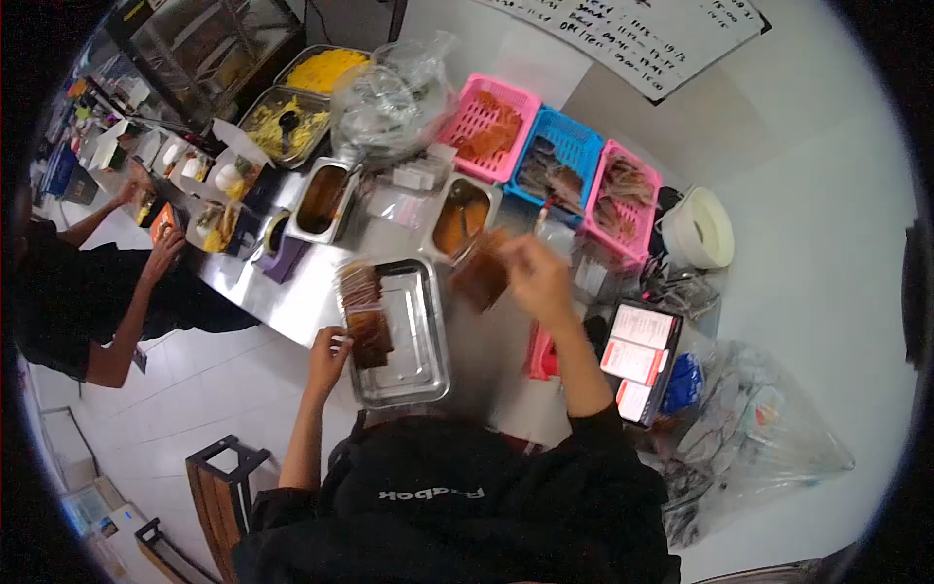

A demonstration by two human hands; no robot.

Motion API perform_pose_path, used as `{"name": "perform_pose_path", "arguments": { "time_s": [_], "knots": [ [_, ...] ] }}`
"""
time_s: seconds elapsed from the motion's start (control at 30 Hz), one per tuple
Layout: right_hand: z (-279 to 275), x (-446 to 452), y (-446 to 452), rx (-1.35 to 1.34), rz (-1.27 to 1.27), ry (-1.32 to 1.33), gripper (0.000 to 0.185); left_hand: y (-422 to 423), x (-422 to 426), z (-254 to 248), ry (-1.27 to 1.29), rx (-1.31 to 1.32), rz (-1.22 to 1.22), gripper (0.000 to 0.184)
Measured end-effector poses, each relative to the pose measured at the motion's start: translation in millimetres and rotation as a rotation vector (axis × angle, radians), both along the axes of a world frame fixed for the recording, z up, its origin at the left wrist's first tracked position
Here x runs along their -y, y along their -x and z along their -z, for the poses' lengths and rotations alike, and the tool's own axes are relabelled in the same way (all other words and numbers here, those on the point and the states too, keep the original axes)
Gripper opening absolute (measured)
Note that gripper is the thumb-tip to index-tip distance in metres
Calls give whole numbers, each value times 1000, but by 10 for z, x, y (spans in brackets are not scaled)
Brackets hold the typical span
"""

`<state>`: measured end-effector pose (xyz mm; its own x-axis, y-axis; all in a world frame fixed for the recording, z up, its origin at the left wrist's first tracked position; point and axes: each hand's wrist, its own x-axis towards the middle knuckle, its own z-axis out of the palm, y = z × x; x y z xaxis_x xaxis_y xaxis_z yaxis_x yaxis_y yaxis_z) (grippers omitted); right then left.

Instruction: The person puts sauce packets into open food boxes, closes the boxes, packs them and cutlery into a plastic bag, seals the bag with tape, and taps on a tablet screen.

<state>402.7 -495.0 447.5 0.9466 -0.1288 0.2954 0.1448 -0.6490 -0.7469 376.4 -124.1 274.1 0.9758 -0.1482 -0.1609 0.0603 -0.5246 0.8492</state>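
Note:
My right hand [538, 280] pinches the top of a small clear bag of brown sauce [481, 279], which hangs blurred to the right of the metal tray. At the tray's left edge, my left hand [331, 352] is beside a row of similar filled sauce bags [367, 319], its fingers curled near them; whether it grips one is too small to tell. These bags lie along the left side of the rectangular metal tray [434, 336]. Just above the hanging bag is a steel container of orange-brown sauce [460, 226] with a ladle in it.
Another sauce container [320, 200] stands further left. Pink [489, 119] and blue baskets [555, 161] of food line the back. A box of labels [637, 358] and a plastic bag [759, 428] are at right. A co-worker's hands [165, 255] handle food boxes at left.

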Motion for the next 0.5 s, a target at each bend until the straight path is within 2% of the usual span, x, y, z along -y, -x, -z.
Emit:
{"name": "perform_pose_path", "arguments": {
  "time_s": [0.13, 0.2, 0.27, 0.4, 0.47, 0.5],
  "knots": [
    [-42, 1304, -889, 356, 209, 376, 18, 0, 220, 58, -72, 30, -53, 25],
    [88, 1792, -1350, 388, 373, 576, 23, 87, 245, 75, -155, 70, -84, 25],
    [398, 2253, -1810, 378, 369, 720, 27, 196, 270, 8, -202, 46, -140, 25],
    [1348, 2642, -2221, 191, 183, 826, 29, 465, 288, -45, -241, -65, -252, 25],
    [1905, 2768, -2214, 9, 118, 822, 30, 584, 290, -61, -277, -90, -273, 25],
    [1991, 2759, -2199, -82, 88, 821, 30, 618, 305, -82, -268, -115, -276, 25]
  ]
}}
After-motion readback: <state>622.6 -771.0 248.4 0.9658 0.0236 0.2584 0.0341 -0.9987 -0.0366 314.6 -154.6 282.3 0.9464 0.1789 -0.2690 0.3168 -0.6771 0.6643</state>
